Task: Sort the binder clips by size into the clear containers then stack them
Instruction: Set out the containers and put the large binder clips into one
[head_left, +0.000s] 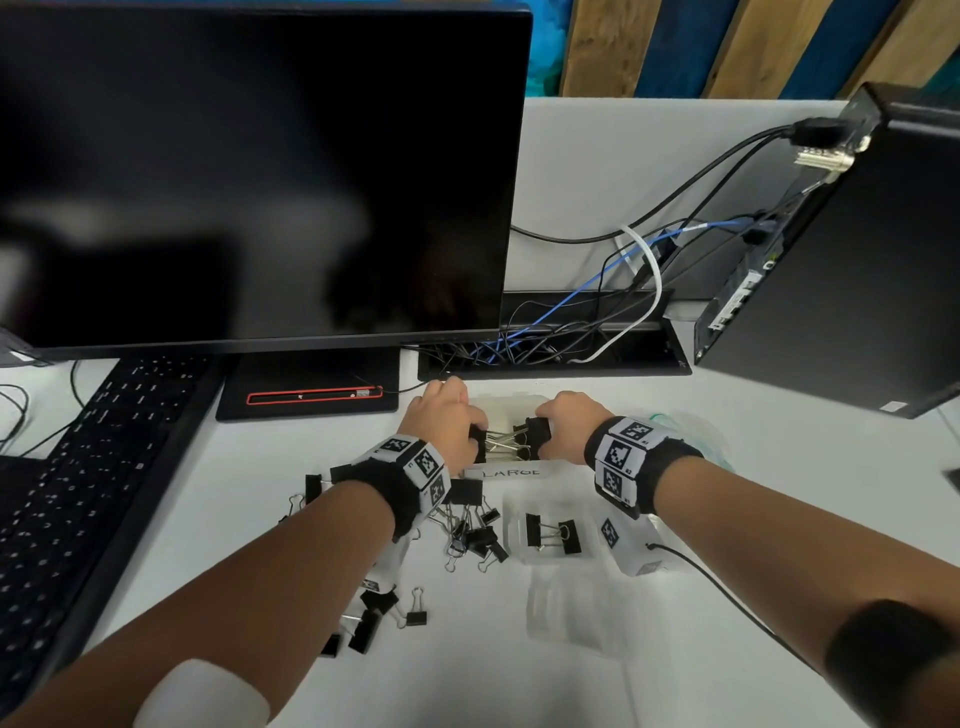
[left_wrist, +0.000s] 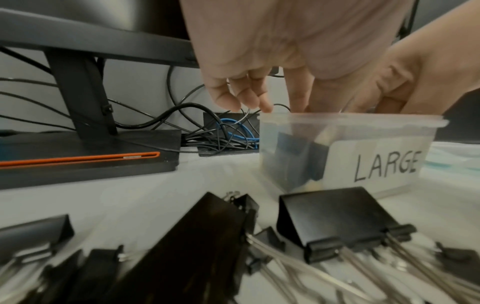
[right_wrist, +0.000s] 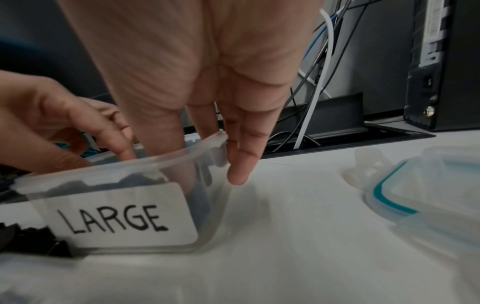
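Both my left hand (head_left: 447, 421) and right hand (head_left: 566, 422) have fingertips down inside the LARGE container (right_wrist: 207, 205). Large binder clips (head_left: 537, 430) lie beneath and between them. I cannot tell whether either hand grips one.
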